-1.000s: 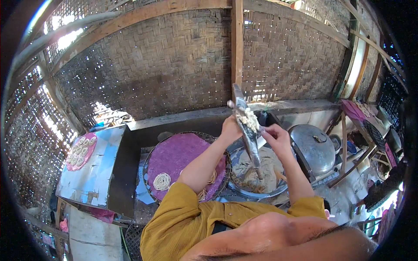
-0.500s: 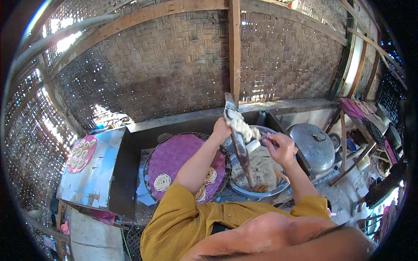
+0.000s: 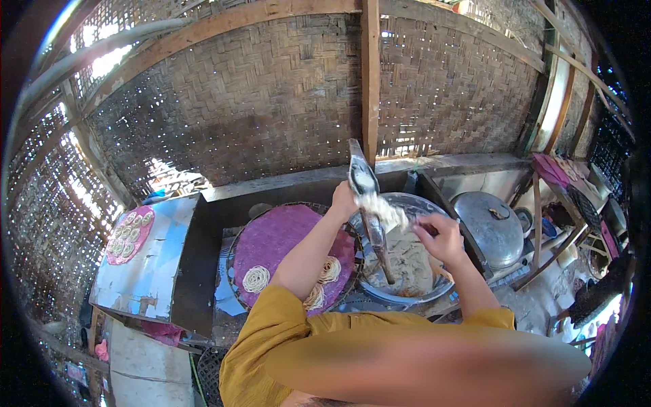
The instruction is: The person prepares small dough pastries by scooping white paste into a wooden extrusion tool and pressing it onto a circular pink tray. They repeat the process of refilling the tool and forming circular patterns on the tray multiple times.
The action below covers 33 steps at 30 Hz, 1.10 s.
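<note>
My left hand [image 3: 344,201] grips a long, narrow press-like tool [image 3: 373,227] with a hollow in its upper half, tilted over a wide metal basin [image 3: 368,288]. A pale, sticky lump of dough [image 3: 386,210] spills sideways from that hollow, smeared by motion. At its right end my right hand [image 3: 442,239] is closed, fingertips pinching the dough. More pale dough or flour [image 3: 407,261] lies in the basin under the tool's lower end. Left of the basin is a round tray with a purple cloth [image 3: 278,234], bearing several coiled noodle-like rounds [image 3: 256,279]; my left forearm hides part of it.
A large lidded metal pot [image 3: 485,227] stands right of the basin. On the left, a blue-and-white box [image 3: 152,271] carries a pink sheet [image 3: 129,234] with several small coils. A woven wall [image 3: 237,102] and a wooden post [image 3: 369,81] rise behind.
The dough has slid down and right out of the tool's hollow, baring more of it. My right hand has shifted slightly right and down. My left hand keeps its hold.
</note>
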Tool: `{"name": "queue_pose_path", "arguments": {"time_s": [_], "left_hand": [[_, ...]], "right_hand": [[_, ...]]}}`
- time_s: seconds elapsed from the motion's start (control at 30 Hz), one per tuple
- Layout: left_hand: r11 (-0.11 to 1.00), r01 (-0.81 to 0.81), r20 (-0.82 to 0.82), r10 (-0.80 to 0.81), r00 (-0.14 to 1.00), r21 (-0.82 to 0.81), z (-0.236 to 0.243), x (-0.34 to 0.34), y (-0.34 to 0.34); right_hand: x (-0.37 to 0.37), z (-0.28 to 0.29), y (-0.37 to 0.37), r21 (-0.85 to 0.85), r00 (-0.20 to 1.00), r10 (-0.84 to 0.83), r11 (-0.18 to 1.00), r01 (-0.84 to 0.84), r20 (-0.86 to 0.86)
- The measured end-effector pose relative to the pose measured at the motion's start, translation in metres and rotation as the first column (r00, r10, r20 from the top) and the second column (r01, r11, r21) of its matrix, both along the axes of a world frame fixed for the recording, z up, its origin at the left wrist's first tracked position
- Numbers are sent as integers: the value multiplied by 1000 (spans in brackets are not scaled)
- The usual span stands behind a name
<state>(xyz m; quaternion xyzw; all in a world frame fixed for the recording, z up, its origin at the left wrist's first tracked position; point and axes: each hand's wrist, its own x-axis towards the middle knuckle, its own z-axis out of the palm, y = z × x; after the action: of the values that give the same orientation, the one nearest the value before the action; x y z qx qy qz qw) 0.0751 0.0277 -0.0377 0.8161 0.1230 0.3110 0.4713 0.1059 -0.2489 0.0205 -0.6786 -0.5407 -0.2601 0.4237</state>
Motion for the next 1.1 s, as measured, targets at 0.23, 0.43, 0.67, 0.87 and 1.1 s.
{"name": "queue_pose_path", "arguments": {"time_s": [0.23, 0.43, 0.67, 0.87, 1.1], "left_hand": [[936, 315, 351, -245, 904, -160, 50, -75, 42], [625, 658, 717, -216, 662, -420, 70, -112, 26], [343, 926, 810, -491, 321, -160, 70, -136, -4], [758, 567, 277, -497, 822, -322, 65, -206, 0], [924, 380, 53, -382, 922, 45, 34, -210, -7]], "right_hand": [[15, -1, -71, -412, 799, -449, 867, 281, -399], [-17, -44, -6, -25, 512, 227, 898, -440, -829], [-127, -27, 64, 960, -941, 189, 32, -279, -280], [-101, -11, 54, 731, -496, 536, 499, -466, -683], [-81, 18, 42, 556, 15, 577, 792, -252, -816]]}}
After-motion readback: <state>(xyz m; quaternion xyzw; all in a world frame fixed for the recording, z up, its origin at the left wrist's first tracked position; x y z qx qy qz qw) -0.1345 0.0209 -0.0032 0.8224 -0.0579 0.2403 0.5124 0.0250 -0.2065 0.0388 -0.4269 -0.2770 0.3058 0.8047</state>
